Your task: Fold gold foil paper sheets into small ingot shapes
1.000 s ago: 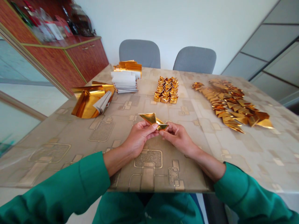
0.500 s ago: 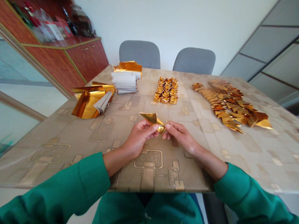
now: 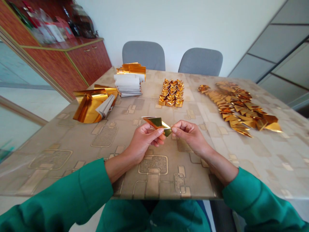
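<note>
Gold foil [image 3: 155, 122], folded into a small pointed piece, hangs in the centre of the frame above the patterned desk [image 3: 60, 135], held between the person's two hands. We find the left grip [image 3: 145, 140] clenched on the foil's near side, while the right grip [image 3: 190, 133] pinches its lower tip between thumb and forefinger. Compared with a moment ago, the right grip has drawn slightly toward the right, so the piece now stretches across a small gap between the hands and more of its lower tip shows. Green sleeves [image 3: 60, 193] enter from both lower corners. At the upper left of the desk lies a loose heap of gold foil sheets [image 3: 90, 104], with a stack of white paper sheets [image 3: 127, 84] just behind it. Tight rows of folded gold pieces [image 3: 171, 93] sit at upper centre, and a long, overlapping spread of pointed gold pieces [image 3: 238, 108] fills the right. We cannot see the foil's folds where fingers cover them, nor count the crowded pieces. Bottles and packets [image 3: 51, 27] on a reddish wood cabinet [image 3: 89, 59] are blurred and cut off at the top edge.
</note>
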Demonstrator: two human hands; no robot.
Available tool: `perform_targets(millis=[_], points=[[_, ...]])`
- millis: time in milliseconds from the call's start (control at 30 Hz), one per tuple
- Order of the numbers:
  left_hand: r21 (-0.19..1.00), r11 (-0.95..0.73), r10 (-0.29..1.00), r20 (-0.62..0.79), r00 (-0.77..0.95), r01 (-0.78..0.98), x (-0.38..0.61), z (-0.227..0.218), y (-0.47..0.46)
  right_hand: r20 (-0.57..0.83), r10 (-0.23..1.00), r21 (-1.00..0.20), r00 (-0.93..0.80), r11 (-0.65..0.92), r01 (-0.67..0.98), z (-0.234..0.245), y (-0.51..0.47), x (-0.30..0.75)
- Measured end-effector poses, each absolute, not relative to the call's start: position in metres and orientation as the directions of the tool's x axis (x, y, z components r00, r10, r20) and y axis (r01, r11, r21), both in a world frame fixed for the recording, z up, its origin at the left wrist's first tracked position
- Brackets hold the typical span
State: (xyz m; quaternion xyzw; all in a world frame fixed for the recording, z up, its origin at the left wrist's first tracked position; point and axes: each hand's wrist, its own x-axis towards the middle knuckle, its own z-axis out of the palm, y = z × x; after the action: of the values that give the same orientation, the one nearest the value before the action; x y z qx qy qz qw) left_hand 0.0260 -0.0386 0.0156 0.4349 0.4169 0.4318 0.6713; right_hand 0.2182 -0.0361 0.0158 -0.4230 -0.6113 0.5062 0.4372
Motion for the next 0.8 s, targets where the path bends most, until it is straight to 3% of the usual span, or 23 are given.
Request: perform_targets(millis=[433, 667, 800], points=[[0.894, 0.340, 0.910, -0.233, 0.344, -0.293, 0.0281, 0.0172, -0.0371, 0.221, 0.954, -0.965, -0.202, 0.243, 0.096, 0.0152, -0.0338, 0.2164], [0.796, 0.426, 0.877, -0.246, 0.413, -0.430, 0.0275, 0.0229, -0.0359, 0.247, 0.954, -0.956, -0.171, 0.269, 0.118, 0.0161, -0.0330, 0.2196], [0.782, 0.479, 0.846, -0.290, 0.448, -0.398, 0.0281, 0.0214, -0.0353, 0.273, 0.946, -0.942, -0.176, 0.300, 0.149, 0.0170, -0.0347, 0.2192]])
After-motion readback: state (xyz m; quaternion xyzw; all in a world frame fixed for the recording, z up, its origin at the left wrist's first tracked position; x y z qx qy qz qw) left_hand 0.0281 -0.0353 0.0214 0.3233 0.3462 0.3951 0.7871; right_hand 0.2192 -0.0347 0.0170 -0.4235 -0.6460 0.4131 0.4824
